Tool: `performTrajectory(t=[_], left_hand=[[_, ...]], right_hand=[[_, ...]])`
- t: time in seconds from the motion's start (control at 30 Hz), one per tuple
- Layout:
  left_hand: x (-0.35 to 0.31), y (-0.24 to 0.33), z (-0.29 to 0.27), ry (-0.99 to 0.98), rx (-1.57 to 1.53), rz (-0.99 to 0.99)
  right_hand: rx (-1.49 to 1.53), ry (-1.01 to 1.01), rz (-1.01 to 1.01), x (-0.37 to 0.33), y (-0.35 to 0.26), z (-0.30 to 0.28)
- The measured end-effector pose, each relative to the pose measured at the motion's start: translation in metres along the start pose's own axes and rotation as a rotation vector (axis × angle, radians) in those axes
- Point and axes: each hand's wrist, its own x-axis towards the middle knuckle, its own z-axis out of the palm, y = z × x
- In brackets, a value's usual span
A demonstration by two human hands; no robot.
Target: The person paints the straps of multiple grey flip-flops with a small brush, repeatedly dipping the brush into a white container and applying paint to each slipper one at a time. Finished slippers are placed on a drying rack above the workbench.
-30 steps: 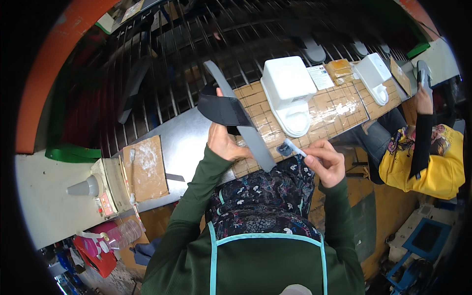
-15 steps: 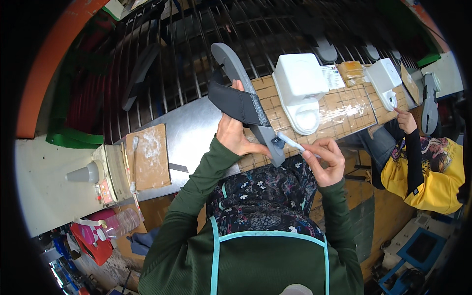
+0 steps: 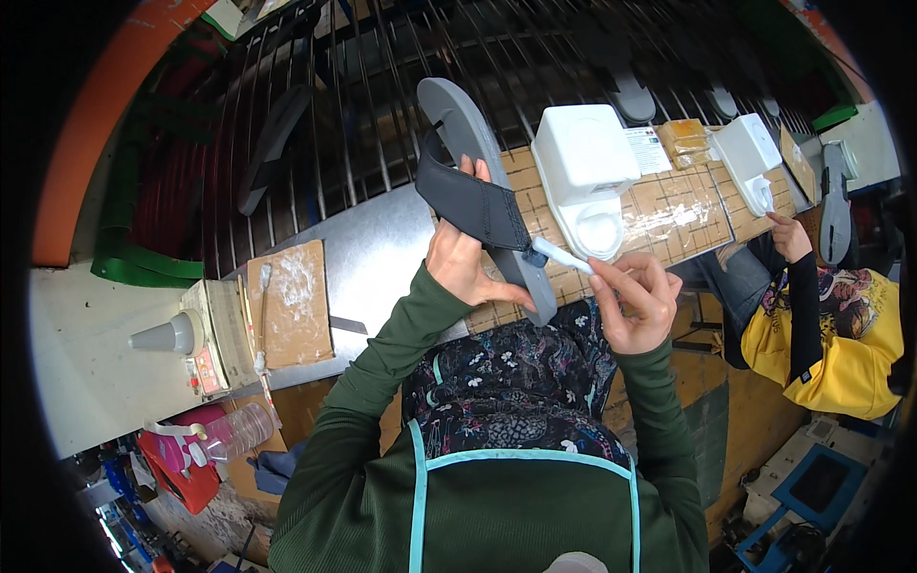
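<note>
My left hand (image 3: pixel 457 265) holds a grey sandal (image 3: pixel 458 107) tilted up in front of me, its thumb on the sole's near end and its fingers coming through under the wide black strap (image 3: pixel 468 202). Between the thumb and fingers of my right hand (image 3: pixel 638 304) is a small brush (image 3: pixel 565 256), whitish along its length. The brush's tip touches the sandal where the strap's lower edge meets the sole. A white dispenser (image 3: pixel 585 153) with a round cup at its foot stands just beyond my right hand.
A conveyor of metal rods (image 3: pixel 382 105) runs along the far side, carrying another sandal (image 3: pixel 272 153). At left, a stained cardboard piece (image 3: pixel 298 315) lies beside a grey cone (image 3: pixel 167 334). A co-worker in yellow (image 3: pixel 841 344) reaches toward a second white dispenser (image 3: pixel 745 153) at right.
The brush tip has moved up slightly from the sole's near end to the strap's lower edge. The sandal has shifted a little to the right in my left hand.
</note>
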Motion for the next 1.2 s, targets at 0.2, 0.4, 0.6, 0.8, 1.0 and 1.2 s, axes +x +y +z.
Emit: performTrajectory(t=[0.2,0.4,0.6,0.8,1.0,1.2], left_hand=[[0.003,0.000,0.001,0.006,-0.007,0.029],[0.003,0.002,0.000,-0.027,0.004,0.061],[0.005,0.002,-0.003,-0.060,-0.007,0.039],[0.007,0.003,-0.007,-0.063,-0.025,0.052],[0.009,0.002,-0.010,-0.080,-0.054,0.055],[0.012,-0.001,-0.015,-0.066,-0.013,0.091]], right_hand=[[-0.115,0.080,-0.090,0.003,-0.002,0.000],[-0.005,0.087,-0.091,0.009,0.002,-0.001],[0.040,-0.019,-0.112,0.013,0.010,-0.008],[0.060,-0.084,-0.190,0.022,0.019,-0.014],[0.072,-0.113,-0.210,0.024,0.020,-0.018],[0.085,-0.111,-0.230,0.023,0.020,-0.019]])
